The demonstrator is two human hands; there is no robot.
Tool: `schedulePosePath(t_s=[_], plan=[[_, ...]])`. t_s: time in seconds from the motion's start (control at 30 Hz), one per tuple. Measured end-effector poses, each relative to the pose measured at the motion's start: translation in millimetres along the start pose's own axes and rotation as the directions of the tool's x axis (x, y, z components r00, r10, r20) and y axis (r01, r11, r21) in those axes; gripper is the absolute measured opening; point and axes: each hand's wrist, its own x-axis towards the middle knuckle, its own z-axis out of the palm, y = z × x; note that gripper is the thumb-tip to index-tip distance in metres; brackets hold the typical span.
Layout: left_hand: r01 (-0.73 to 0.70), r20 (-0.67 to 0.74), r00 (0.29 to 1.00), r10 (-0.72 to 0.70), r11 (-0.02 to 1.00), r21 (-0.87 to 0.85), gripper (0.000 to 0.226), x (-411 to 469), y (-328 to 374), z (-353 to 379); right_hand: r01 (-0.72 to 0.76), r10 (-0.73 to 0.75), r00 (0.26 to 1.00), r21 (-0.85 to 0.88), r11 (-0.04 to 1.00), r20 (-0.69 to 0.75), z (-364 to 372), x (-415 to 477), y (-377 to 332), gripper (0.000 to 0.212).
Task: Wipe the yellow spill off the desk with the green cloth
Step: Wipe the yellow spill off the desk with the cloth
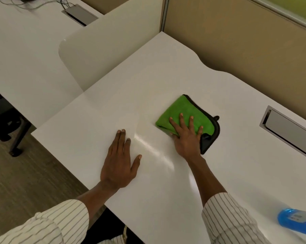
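Observation:
A folded green cloth (pixel 180 110) with a black border lies on the white desk (pixel 148 81). My right hand (pixel 187 136) presses flat on its near edge, fingers spread over the green side, thumb at the cloth's left edge. My left hand (pixel 119 161) rests palm down on the bare desk to the left, holding nothing. A glossy wet streak (pixel 154 152) runs between the two hands. I see no yellow spill on the desk surface.
A grey cable hatch (pixel 289 131) is set into the desk at the right. A blue bottle (pixel 296 220) lies at the near right edge. Beige partition walls (pixel 236 41) bound the desk behind. Another desk (pixel 25 50) stands to the left.

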Motion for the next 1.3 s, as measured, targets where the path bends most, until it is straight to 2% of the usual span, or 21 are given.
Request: schedulePosePath(t_s=[0.1, 0.17, 0.3, 0.43, 0.53, 0.67, 0.8, 0.97, 1.07, 1.17, 1.23, 1.3], plan=[[-0.009, -0.011, 1.0, 0.009, 1.0, 0.012, 0.076, 0, -1, 1, 0.131, -0.13, 0.991, -0.034, 0.991, 0.022, 9, -35, -6, 0.066], [-0.013, -0.012, 1.0, 0.013, 1.0, 0.011, 0.077, 1, -1, 2, 0.154, -0.154, 0.988, -0.024, 0.988, 0.014, 16, -63, -4, 0.067], [-0.01, -0.009, 1.0, 0.01, 1.0, 0.004, 0.077, 1, -1, 3, 0.081, -0.081, 0.997, -0.009, 0.997, 0.006, 16, -77, 11, 0.065], [0.001, -0.004, 1.0, -0.001, 1.0, 0.003, 0.078, 0, 0, 0, -0.054, 0.054, 0.998, -0.004, 0.999, -0.01, 4, -22, 13, 0.067], [0.007, 0.0, 1.0, -0.007, 1.0, -0.008, 0.078, 0, 2, -2, -0.079, 0.079, 0.997, 0.005, 0.997, -0.004, -3, 21, 2, 0.06], [0.003, -0.006, 1.0, -0.003, 1.0, -0.013, 0.077, 0, 0, -2, 0.052, -0.051, 0.998, -0.021, 0.998, 0.022, 2, 22, -19, 0.059], [-0.002, -0.01, 1.0, 0.002, 1.0, 0.0, 0.077, 0, 0, 1, 0.195, -0.196, 0.981, 0.013, 0.981, 0.018, 14, -38, -22, 0.06], [-0.008, -0.008, 1.0, 0.008, 1.0, 0.002, 0.077, 0, -1, 1, 0.136, -0.136, 0.991, 0.024, 0.99, 0.014, 21, -78, 0, 0.065], [-0.006, -0.004, 1.0, 0.006, 1.0, 0.004, 0.078, 1, 0, -1, 0.043, -0.043, 0.999, 0.076, 0.996, -0.006, 11, -50, 6, 0.061], [0.002, 0.001, 1.0, -0.002, 1.0, 0.003, 0.078, 0, 1, -2, -0.046, 0.046, 0.999, 0.036, 0.998, -0.009, 5, -8, -4, 0.06], [0.004, 0.0, 1.0, -0.004, 1.0, 0.003, 0.078, -1, 1, -2, -0.035, 0.035, 0.999, 0.007, 0.999, -0.005, 5, 10, -18, 0.06], [-0.001, -0.006, 1.0, 0.001, 1.0, -0.002, 0.078, 0, 1, -2, 0.057, -0.057, 0.998, -0.02, 0.998, -0.003, 8, 8, -29, 0.062]])
